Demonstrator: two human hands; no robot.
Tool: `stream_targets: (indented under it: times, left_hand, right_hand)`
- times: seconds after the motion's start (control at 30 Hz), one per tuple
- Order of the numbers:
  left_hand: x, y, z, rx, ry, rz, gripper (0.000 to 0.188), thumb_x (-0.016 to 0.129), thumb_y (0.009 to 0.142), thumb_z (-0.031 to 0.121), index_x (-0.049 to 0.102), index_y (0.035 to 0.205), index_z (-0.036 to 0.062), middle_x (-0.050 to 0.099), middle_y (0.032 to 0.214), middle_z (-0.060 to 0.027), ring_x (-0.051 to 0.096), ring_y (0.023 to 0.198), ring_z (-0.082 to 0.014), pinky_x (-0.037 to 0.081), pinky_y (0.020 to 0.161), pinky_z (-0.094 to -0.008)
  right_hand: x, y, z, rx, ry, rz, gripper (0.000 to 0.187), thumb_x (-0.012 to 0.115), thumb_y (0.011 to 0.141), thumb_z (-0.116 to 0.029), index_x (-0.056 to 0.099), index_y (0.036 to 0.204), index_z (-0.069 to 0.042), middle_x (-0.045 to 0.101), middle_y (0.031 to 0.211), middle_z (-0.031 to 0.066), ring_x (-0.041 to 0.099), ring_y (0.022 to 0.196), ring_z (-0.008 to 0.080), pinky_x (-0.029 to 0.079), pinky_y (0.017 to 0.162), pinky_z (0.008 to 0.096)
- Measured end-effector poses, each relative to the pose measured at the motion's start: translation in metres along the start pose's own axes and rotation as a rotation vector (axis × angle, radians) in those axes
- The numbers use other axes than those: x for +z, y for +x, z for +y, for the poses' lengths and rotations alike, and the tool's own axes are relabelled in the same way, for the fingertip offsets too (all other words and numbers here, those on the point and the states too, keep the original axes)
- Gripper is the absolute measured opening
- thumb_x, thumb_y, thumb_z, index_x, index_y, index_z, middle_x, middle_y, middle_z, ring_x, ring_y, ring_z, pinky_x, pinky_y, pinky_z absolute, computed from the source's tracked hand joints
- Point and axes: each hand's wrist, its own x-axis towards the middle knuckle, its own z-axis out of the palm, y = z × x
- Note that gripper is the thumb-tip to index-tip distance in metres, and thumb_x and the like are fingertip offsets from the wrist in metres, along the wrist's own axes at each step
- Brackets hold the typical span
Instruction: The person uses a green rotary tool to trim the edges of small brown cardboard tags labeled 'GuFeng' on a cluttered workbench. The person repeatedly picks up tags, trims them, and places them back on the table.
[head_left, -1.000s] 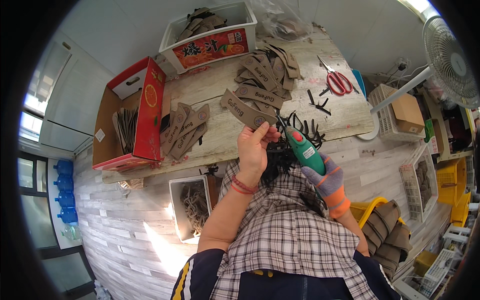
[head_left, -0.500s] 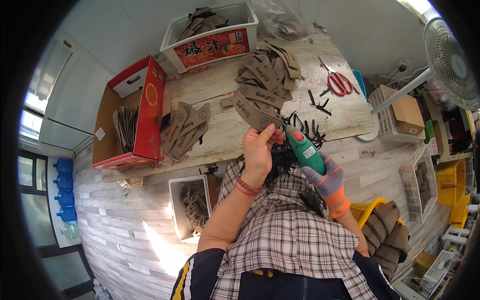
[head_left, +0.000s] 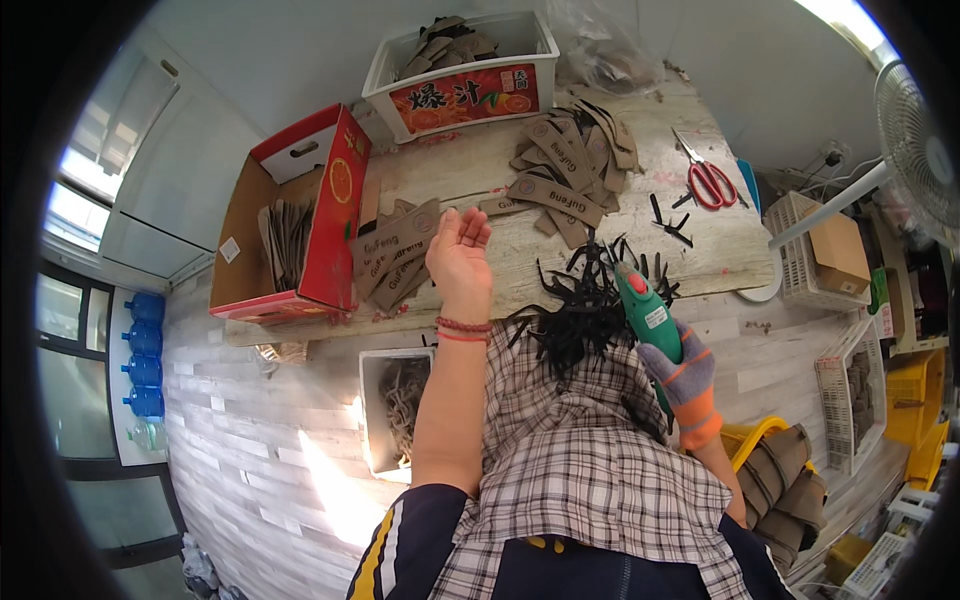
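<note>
My bare left hand (head_left: 462,260), with red bracelets at its wrist, is palm up over the left pile of curved grey-brown fabric pieces (head_left: 388,282). Its fingers are loosely bent and apart; the thumb side meets the end of the top printed piece (head_left: 385,240). A grey and orange glove covers my right hand (head_left: 682,375), which is wrapped round a green handheld power tool (head_left: 650,315) with a red button. The tool's tip points at a heap of black strips (head_left: 575,315) on my checked apron (head_left: 600,470) and the table edge. Its blade is too small to make out.
More fabric pieces (head_left: 570,155) lie farther back, beside red-handled scissors (head_left: 712,187). A red cardboard box (head_left: 345,210) and a white bin (head_left: 380,75) stand on the worn table (head_left: 440,170). Below are a foam box (head_left: 367,420) and a yellow basket (head_left: 738,438); a fan (head_left: 915,140) stands right.
My left hand has moved left, from beside the tool to the left pile, where the curved fabric piece it held now lies on top. My right hand still grips the tool. The view has shifted.
</note>
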Motion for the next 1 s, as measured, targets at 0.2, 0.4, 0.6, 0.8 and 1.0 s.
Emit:
stream_targets:
  times: [0.2, 0.4, 0.6, 0.8, 1.0]
  left_hand:
    - [0.020, 0.024, -0.057, 0.698, 1.688, -0.192, 0.054, 0.068, 0.081, 0.035, 0.053, 0.116, -0.0033, 0.050, 0.117, -0.0155, 0.045, 0.110, -0.0292, 0.035, 0.094, -0.0456]
    - [0.021, 0.038, -0.080, 0.766, 1.770, -0.090, 0.044, 0.075, 0.075, 0.025, 0.055, 0.105, 0.0015, 0.044, 0.127, -0.0180, 0.028, 0.129, -0.0340, 0.015, 0.109, -0.0522]
    - [0.025, 0.018, -0.066, 0.396, 0.813, -0.275, 0.022, 0.071, 0.078, 0.008, 0.058, 0.094, 0.0002, 0.063, 0.092, -0.0074, 0.059, 0.087, -0.0173, 0.048, 0.082, -0.0355]
    - [0.037, -0.035, -0.023, 0.049, 0.225, -0.493, 0.009, 0.062, 0.085, 0.004, 0.060, 0.094, 0.0011, 0.066, 0.092, -0.0069, 0.062, 0.079, -0.0146, 0.050, 0.075, -0.0282]
    - [0.036, -0.054, -0.019, -0.068, 0.234, -0.457, 0.009, 0.062, 0.086, 0.004, 0.063, 0.093, 0.0001, 0.067, 0.088, -0.0057, 0.061, 0.073, -0.0117, 0.049, 0.071, -0.0254]
  right_hand:
    - [-0.001, 0.000, -0.007, 0.101, 0.106, 0.012, 0.047, 0.077, 0.076, -0.018, 0.057, 0.113, 0.002, 0.064, 0.086, 0.0030, 0.055, 0.070, 0.0060, 0.047, 0.061, 0.0213]
    - [-0.003, 0.001, 0.000, 0.102, 0.084, 0.020, 0.047, 0.077, 0.076, -0.018, 0.057, 0.114, 0.001, 0.063, 0.082, 0.0017, 0.053, 0.066, 0.0057, 0.045, 0.059, 0.0200]
    - [-0.001, 0.004, 0.000, 0.068, 0.043, 0.050, 0.048, 0.077, 0.075, -0.018, 0.057, 0.114, 0.001, 0.064, 0.086, 0.0035, 0.055, 0.073, 0.0064, 0.047, 0.064, 0.0224]
    - [0.011, 0.010, -0.020, -0.134, -0.009, 0.080, 0.053, 0.078, 0.074, -0.019, 0.055, 0.118, 0.000, 0.066, 0.091, 0.0068, 0.059, 0.078, 0.0093, 0.050, 0.070, 0.0242]
    - [0.013, 0.001, -0.017, -0.090, -0.068, 0.024, 0.053, 0.078, 0.074, -0.021, 0.055, 0.117, 0.000, 0.066, 0.093, 0.0074, 0.060, 0.079, 0.0103, 0.050, 0.071, 0.0245]
